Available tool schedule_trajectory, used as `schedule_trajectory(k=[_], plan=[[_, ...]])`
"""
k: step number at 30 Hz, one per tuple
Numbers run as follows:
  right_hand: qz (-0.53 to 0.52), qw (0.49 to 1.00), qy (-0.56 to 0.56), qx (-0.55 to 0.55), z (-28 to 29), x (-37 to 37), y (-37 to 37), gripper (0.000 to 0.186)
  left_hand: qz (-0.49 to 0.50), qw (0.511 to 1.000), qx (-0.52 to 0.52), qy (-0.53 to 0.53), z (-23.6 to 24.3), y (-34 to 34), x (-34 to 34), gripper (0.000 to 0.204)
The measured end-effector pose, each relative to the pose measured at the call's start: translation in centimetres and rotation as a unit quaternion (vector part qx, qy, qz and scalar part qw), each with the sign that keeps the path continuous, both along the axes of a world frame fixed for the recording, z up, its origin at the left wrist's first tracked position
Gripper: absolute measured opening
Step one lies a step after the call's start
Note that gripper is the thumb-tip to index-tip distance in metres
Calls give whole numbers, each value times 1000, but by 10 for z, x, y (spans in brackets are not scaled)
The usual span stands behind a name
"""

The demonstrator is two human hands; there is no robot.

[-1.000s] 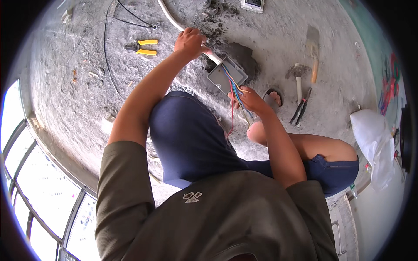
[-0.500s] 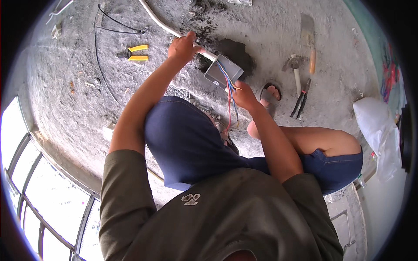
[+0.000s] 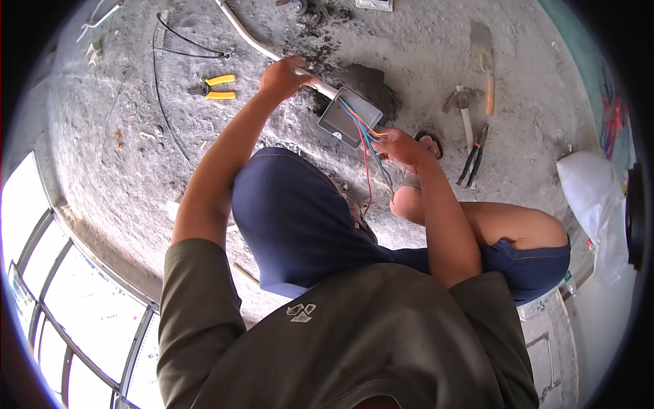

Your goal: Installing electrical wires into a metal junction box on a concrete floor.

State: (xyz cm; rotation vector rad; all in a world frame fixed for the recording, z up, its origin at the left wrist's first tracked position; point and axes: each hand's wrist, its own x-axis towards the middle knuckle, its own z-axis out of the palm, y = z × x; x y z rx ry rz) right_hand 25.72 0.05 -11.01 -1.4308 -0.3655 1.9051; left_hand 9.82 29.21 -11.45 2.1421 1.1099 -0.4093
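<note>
A small grey electrical box (image 3: 338, 121) sits over the dirt with its open face up. White conduit pipe (image 3: 246, 35) runs into its top from the upper left. My left hand (image 3: 281, 78) is closed round this pipe just above the box. Red, blue and orange-yellow wires (image 3: 359, 121) come out of the pipe's end and cross the box. Beside the lower right corner of the box, my right hand (image 3: 400, 148) pinches the wires between thumb and fingers. Their loose ends hang down past my fingers toward my foot.
Yellow-handled pliers (image 3: 219, 88) and a black cable (image 3: 158, 88) lie to the left. To the right are a trowel (image 3: 489, 94), a hammer (image 3: 466, 126) and dark-handled pliers (image 3: 470, 163). A dark damp patch (image 3: 371, 85) borders the box. A white plastic bag (image 3: 593, 191) stands far right.
My right hand has shifted right, drawing the wires out past the box's edge. My left hand stays on the pipe. The whole view has moved slightly.
</note>
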Motion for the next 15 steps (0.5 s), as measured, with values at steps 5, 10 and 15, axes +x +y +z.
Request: schedule_trajectory(k=[5, 10, 15], plan=[[-415, 902, 109, -48, 18, -23, 38, 53, 6, 1000, -5, 14, 11, -2, 4, 54], [-262, 959, -106, -20, 16, -43, 46, 67, -9, 999, 40, 2, 12, -9, 1, 66], [-303, 951, 62, -22, 16, -33, 46, 70, 42, 999, 24, -25, 8, -7, -14, 68]])
